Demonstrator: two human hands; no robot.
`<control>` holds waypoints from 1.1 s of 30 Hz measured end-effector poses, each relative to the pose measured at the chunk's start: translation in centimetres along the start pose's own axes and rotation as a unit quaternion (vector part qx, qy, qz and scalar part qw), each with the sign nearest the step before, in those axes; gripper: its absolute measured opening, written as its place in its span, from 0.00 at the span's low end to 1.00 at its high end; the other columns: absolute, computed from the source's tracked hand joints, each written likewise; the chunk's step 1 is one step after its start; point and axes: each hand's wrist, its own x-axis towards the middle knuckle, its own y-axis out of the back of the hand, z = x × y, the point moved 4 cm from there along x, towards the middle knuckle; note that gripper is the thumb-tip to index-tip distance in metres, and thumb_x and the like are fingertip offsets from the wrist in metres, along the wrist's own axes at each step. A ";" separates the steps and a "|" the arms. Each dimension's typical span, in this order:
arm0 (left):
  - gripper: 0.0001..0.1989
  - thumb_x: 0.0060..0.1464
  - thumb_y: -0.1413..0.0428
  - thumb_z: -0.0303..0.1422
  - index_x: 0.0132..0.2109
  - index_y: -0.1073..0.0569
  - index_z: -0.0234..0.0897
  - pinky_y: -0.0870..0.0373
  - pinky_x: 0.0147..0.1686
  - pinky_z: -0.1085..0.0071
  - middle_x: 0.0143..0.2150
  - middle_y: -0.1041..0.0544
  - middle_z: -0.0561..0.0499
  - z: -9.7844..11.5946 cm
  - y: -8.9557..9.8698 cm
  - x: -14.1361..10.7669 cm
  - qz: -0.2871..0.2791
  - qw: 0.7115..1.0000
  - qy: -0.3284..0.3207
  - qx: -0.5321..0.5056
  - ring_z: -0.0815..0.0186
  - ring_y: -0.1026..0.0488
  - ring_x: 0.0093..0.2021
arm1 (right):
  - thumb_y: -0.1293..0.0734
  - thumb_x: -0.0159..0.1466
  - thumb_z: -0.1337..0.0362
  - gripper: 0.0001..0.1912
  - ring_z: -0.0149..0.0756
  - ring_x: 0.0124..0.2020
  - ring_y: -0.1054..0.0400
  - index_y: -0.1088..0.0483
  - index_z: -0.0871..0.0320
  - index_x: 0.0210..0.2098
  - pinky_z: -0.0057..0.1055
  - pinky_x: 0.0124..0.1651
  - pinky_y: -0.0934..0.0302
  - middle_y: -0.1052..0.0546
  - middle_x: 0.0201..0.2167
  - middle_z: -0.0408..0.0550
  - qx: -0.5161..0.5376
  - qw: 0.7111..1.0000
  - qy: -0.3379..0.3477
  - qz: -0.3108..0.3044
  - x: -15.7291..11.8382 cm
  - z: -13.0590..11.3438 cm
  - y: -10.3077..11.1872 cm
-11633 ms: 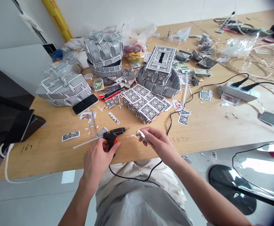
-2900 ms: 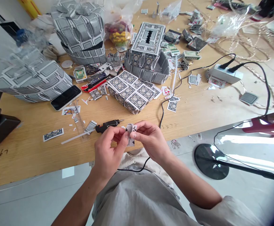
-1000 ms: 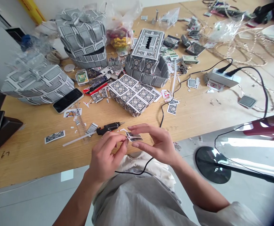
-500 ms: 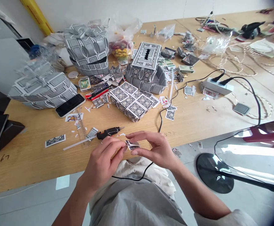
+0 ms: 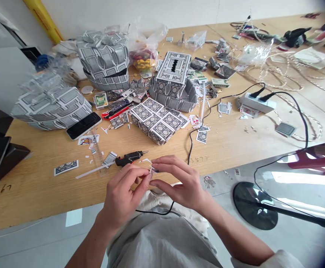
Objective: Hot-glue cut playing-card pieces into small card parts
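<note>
Just above my lap, at the table's front edge, my left hand (image 5: 125, 190) pinches a small folded piece of playing card (image 5: 152, 169) between thumb and index finger. My right hand (image 5: 180, 181) curves round the other side of that piece, its fingertips touching it and its thumb a little below. Much of the card piece is hidden by fingers. A black hot glue gun (image 5: 129, 158) lies just beyond my left hand, tip pointing right. Behind it sits a flat box covered in patterned playing cards (image 5: 159, 123).
Card-woven baskets (image 5: 52, 108) stand at the left, beside a phone (image 5: 84, 125). A card-covered tissue box (image 5: 175, 67) rests in a woven tray. Red-handled cutter (image 5: 117, 111), scraps and a power strip (image 5: 257, 102) lie about. A black cord (image 5: 190, 143) runs towards my lap.
My right hand has shifted slightly left and its fingers have closed in on the card piece, which now shows less. The left hand keeps its pinch.
</note>
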 end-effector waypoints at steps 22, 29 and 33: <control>0.07 0.65 0.38 0.21 0.44 0.22 0.38 0.24 0.38 0.74 0.35 0.19 0.52 0.0 -0.3 -0.4 0.008 1.000 0.007 0.008 0.70 0.22 0.35 | 0.25 0.69 0.75 0.19 0.41 0.43 0.16 0.18 0.52 0.56 0.38 0.47 0.18 0.12 0.43 0.52 0.001 0.999 -0.003 0.049 -0.5 0.1 -0.7; 0.06 0.65 0.38 0.22 0.43 0.21 0.38 0.24 0.37 0.74 0.35 0.19 0.52 0.0 -0.4 -0.5 0.008 1.000 0.013 0.012 0.70 0.23 0.33 | 0.26 0.69 0.76 0.19 0.41 0.43 0.16 0.18 0.52 0.56 0.38 0.47 0.18 0.12 0.43 0.53 -0.001 0.999 -0.004 0.049 -0.5 0.0 -0.7; 0.06 0.65 0.38 0.22 0.44 0.21 0.38 0.24 0.37 0.74 0.35 0.19 0.53 0.0 -0.4 -0.5 0.007 1.000 0.012 0.014 0.70 0.22 0.33 | 0.26 0.69 0.76 0.19 0.41 0.42 0.16 0.18 0.52 0.56 0.38 0.46 0.19 0.12 0.43 0.53 -0.002 0.999 -0.003 0.052 -0.6 0.0 -0.7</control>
